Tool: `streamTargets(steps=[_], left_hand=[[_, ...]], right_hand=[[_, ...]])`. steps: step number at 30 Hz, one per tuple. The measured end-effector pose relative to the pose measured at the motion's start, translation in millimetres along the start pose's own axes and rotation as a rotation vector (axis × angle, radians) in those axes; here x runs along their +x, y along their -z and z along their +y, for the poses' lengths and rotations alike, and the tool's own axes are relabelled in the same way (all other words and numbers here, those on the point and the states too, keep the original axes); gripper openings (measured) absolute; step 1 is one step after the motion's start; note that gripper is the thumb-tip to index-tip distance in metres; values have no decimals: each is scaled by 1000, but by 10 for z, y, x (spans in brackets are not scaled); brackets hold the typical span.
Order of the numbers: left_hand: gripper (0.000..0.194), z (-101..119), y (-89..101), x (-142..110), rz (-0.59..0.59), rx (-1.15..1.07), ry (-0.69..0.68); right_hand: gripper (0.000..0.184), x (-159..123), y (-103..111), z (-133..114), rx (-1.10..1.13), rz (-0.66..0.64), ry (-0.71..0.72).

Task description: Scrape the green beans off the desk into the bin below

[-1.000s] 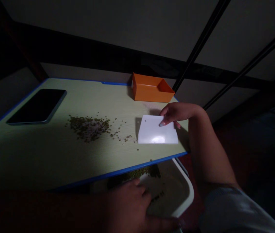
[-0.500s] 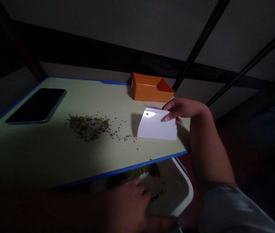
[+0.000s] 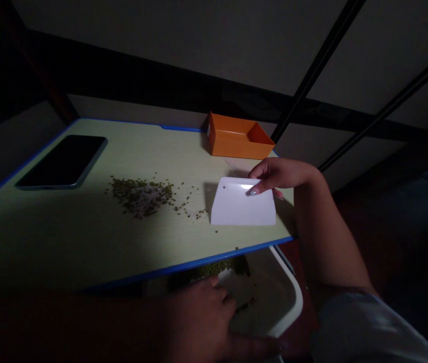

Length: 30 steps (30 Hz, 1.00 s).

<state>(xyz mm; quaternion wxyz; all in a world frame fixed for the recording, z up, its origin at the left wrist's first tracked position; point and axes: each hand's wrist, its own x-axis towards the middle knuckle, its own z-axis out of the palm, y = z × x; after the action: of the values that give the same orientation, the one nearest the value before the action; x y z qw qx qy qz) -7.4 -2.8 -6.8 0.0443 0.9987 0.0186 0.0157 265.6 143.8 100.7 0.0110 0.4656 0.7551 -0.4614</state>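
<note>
My right hand pinches the top edge of a white plastic dough scraper, with the thumb on its near face. The scraper stands tilted over the right part of the tabletop. To its left lies a heap of green beans mixed with white grains, with loose ones scattered between. Below the table's blue edge is a white basin holding green beans. My left hand reaches over the basin's near rim, fingers curled inward and thumb stretched right along it; the hold is partly hidden in shadow.
An orange open box stands at the back right of the table. A dark tablet or phone lies at the back left. White grains lie before the box. A panelled wall rises behind.
My right hand has brought the scraper slightly toward the table's near edge and changed its tilt. The view has shifted a little. My left hand keeps its place.
</note>
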Motion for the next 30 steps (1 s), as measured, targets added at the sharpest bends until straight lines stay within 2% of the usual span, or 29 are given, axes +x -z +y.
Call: streamTargets(steps=[9, 18, 30], left_hand=[[63, 15, 5, 15, 10, 20, 21], [64, 13, 29, 13, -1, -9, 30], [64, 12, -21, 8, 45, -5, 19]], right_hand=[[32, -36, 58, 45, -52, 58, -21], [32, -17, 27, 15, -53, 82, -35], [29, -8, 19, 4, -42, 40, -34]])
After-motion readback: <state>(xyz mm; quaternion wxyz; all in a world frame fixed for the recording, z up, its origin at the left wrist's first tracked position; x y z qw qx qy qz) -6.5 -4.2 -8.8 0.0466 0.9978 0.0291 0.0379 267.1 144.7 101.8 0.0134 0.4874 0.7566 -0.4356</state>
